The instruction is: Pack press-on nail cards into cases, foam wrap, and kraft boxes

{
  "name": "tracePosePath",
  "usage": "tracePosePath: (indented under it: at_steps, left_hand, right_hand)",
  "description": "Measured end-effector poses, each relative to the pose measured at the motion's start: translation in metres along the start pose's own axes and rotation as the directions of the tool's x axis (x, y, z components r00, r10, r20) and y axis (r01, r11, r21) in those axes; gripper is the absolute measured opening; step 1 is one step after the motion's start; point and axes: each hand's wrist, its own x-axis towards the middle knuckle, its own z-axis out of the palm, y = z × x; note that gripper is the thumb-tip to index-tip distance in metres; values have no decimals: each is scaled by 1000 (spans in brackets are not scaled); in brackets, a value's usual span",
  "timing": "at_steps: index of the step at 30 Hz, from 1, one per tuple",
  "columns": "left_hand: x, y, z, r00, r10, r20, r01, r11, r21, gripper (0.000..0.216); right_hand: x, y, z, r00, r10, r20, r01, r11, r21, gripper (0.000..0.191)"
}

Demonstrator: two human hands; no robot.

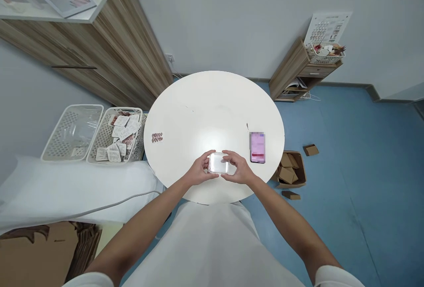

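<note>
Between my two hands is a small clear plastic box [218, 163], held over the near part of the round white table [212, 101]. My left hand [200, 170] grips its left side, fingers at the far edge and thumb at the near edge. Its right side is gripped the same way by my right hand [239, 168]. The box looks closed, and glare hides what may be inside. A phone [257, 147] with a lit pinkish screen lies right of my right hand. On the left of the table rests a small sheet of dark reddish-brown oval pieces [157, 137].
White baskets, one with many cards [122, 134] and one with clear plastic [74, 132], stand left of the table. A carton of small cardboard boxes [291, 170] sits on the floor at right. Flattened cardboard [36, 251] lies lower left; a small cabinet [291, 68] stands behind.
</note>
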Motion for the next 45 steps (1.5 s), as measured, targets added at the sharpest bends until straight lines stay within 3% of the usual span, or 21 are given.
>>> tracePosePath:
  at_steps: [19, 40, 45]
  left_hand:
    - [-16, 2, 10, 1000, 26, -4, -26, 993, -116, 85]
    - [-26, 4, 18, 999, 46, 6, -45, 986, -161, 82]
    - [-25, 2, 16, 1000, 23, 7, -21, 969, -248, 88]
  right_hand:
    - [-13, -12, 3, 997, 78, 14, -79, 995, 65, 50]
    - [-22, -19, 5, 995, 83, -49, -73, 980, 187, 47]
    - [-12, -26, 0, 984, 178, 23, -178, 953, 245, 48]
